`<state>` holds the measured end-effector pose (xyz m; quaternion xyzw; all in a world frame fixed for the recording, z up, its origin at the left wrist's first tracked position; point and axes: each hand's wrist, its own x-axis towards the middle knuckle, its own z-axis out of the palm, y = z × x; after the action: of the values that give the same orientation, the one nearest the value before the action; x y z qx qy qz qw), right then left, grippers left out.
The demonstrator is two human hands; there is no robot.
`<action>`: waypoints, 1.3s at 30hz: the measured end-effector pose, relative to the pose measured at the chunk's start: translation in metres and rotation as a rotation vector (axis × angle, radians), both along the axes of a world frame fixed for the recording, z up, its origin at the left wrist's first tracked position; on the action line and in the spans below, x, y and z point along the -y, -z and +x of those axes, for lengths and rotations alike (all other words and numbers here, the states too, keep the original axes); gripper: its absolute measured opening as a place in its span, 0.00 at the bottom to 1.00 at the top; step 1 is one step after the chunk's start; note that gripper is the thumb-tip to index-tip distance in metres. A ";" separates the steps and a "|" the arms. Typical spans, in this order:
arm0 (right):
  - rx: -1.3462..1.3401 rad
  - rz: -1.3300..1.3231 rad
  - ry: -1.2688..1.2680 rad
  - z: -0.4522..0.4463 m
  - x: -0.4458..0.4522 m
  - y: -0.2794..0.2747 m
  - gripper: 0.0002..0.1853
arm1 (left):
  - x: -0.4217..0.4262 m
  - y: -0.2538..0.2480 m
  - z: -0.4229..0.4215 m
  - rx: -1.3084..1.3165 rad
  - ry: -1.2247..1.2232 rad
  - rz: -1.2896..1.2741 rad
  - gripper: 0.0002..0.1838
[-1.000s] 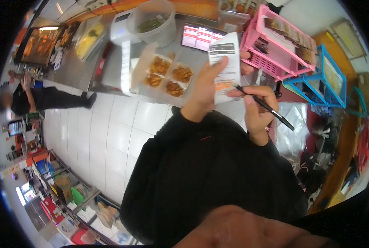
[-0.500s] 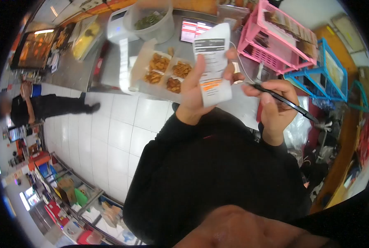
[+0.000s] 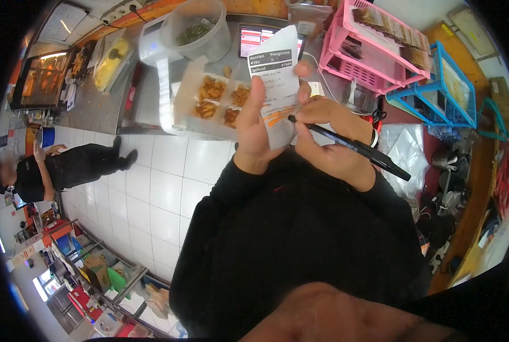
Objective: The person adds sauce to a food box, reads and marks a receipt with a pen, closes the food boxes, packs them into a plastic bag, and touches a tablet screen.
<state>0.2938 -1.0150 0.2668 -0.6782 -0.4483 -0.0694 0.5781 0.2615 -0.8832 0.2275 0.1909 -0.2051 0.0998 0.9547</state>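
A printed paper slip (image 3: 277, 85) with an orange-marked patch is upright in my left hand (image 3: 252, 128), thumb in front and fingers curled round its far edge. My right hand (image 3: 340, 137) pinches a black pen (image 3: 374, 155), its tip end at the slip's lower part beside the orange marks. Beyond my left hand, a box (image 3: 187, 94) holding fried pieces (image 3: 210, 102) lies open on the metal counter (image 3: 152, 105). A lit screen (image 3: 251, 40) shows behind the slip, which partly covers it.
A clear tub (image 3: 211, 43) with green leaves stands at the counter's back, by a white device (image 3: 152, 43). Pink baskets (image 3: 368, 71) and a blue rack (image 3: 436, 102) are at the right, near plastic bags (image 3: 405, 151). Another person (image 3: 66, 165) stands at far left.
My right hand has come left with the pen, which now meets the slip. The slip has shifted left in my left hand. The other person's legs and arms have moved.
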 end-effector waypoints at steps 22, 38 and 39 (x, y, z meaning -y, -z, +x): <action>-0.016 -0.079 -0.019 0.008 0.018 0.011 0.08 | 0.008 -0.003 0.011 -0.085 0.013 0.013 0.26; -0.146 -0.909 1.087 0.152 0.236 0.304 0.10 | 0.000 0.005 0.030 -0.043 0.153 -0.088 0.31; -0.219 -0.855 1.072 0.150 0.235 0.309 0.10 | 0.002 0.004 0.031 -0.054 0.159 -0.084 0.31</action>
<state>0.4434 -1.2503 -0.0420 -0.9774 0.0215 -0.0937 0.1883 0.2927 -0.8849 0.2233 0.1364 -0.1893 0.0267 0.9720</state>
